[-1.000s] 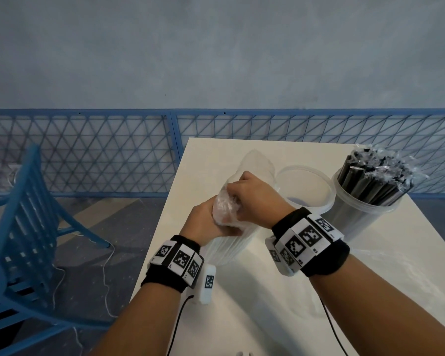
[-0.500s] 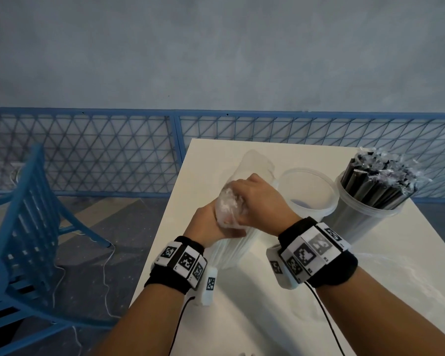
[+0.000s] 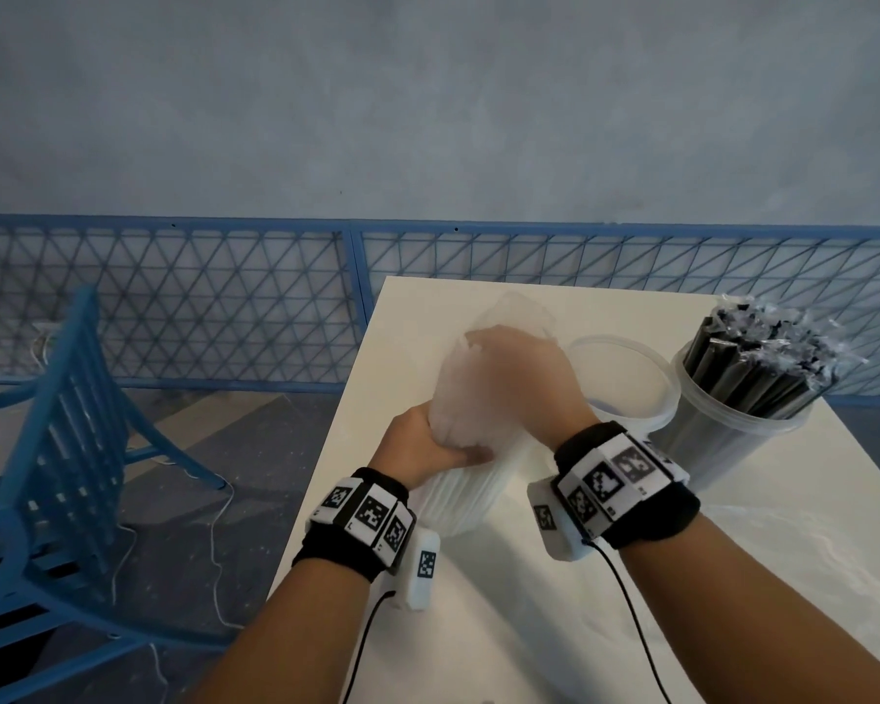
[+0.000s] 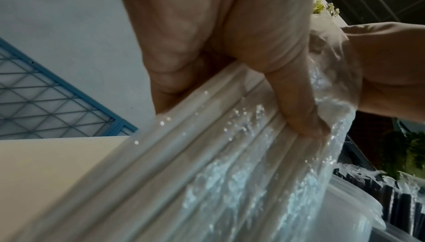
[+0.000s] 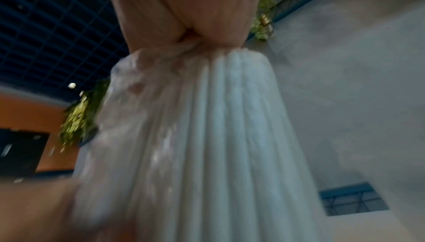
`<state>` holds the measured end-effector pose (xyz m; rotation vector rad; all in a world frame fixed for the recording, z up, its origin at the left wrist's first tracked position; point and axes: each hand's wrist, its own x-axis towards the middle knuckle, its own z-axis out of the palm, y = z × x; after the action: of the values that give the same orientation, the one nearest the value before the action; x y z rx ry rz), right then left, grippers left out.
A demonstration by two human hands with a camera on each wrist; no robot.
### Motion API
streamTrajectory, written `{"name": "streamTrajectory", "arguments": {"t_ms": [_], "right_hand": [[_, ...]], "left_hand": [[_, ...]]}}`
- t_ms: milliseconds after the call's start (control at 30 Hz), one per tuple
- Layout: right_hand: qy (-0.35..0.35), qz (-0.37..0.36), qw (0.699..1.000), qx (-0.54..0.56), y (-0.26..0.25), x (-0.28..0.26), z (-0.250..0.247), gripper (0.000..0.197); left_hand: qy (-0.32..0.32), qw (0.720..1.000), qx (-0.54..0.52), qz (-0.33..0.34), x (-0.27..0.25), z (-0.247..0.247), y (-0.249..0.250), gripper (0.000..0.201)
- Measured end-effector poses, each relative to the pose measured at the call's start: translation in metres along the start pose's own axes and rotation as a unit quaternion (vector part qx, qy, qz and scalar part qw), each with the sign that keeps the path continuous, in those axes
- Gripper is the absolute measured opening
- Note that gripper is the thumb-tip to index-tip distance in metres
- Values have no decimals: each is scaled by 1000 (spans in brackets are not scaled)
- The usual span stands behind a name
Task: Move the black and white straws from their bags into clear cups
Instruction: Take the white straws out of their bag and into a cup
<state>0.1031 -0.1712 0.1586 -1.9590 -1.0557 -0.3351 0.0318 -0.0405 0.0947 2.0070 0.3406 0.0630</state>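
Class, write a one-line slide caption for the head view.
Both hands grip the bagged white straws beside an empty cup.

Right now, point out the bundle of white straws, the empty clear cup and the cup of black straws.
bundle of white straws (image 3: 466,495): head view, lower ribbed part below the left hand.
empty clear cup (image 3: 626,348): head view, far rim.
cup of black straws (image 3: 707,449): head view, clear side wall.
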Motion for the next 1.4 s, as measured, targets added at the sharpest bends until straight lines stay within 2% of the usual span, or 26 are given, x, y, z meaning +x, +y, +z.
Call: {"name": "streamTrajectory", "arguments": {"t_ms": [67, 167, 233, 367, 467, 600, 700, 800, 933, 1000, 1133, 1200, 1267, 1400], "right_hand": [[34, 14, 999, 37, -3, 10, -11, 30], [93, 33, 993, 56, -9, 8, -14, 30], [128, 89, 986, 61, -10, -4, -4, 42], [96, 220, 968, 72, -13, -20, 18, 59], [83, 267, 959, 51, -19, -14, 22, 50], [132, 256, 951, 113, -24, -10, 28, 23], [159, 239, 939, 190, -26, -7, 29, 13], [189, 226, 927, 231, -28, 3, 23, 13], [203, 190, 927, 250, -31, 13, 14, 14], [197, 189, 930, 245, -29, 10, 13, 22], [163, 232, 940, 189, -23, -8, 25, 39], [158, 246, 940, 175, -21, -10, 30, 37], [181, 255, 925, 214, -22, -7, 28, 27], [233, 220, 912, 258, -32, 5, 10, 28]], "left_hand": [[-7, 1000, -8, 3, -2, 0, 1, 32], [-6, 1000, -10, 9, -3, 1, 0, 39], [1, 1000, -5, 12, -2, 2, -1, 39], [4, 998, 55, 32, -2, 8, 0, 50], [5, 998, 53, 34, -4, 11, 0, 54], [19, 997, 61, 34, -5, 8, 1, 45], [21, 997, 65, 34, -4, 8, 1, 47], [23, 998, 54, 29, -5, 8, 0, 39], [33, 999, 21, 36, -7, 9, 1, 36], [37, 999, 8, 38, -8, 10, 2, 39], [31, 999, -7, 37, -6, 11, 0, 33], [31, 999, 9, 36, -6, 11, 0, 33], [32, 998, 26, 37, -5, 10, 0, 33], [45, 998, 18, 40, -4, 10, 0, 30]]}}
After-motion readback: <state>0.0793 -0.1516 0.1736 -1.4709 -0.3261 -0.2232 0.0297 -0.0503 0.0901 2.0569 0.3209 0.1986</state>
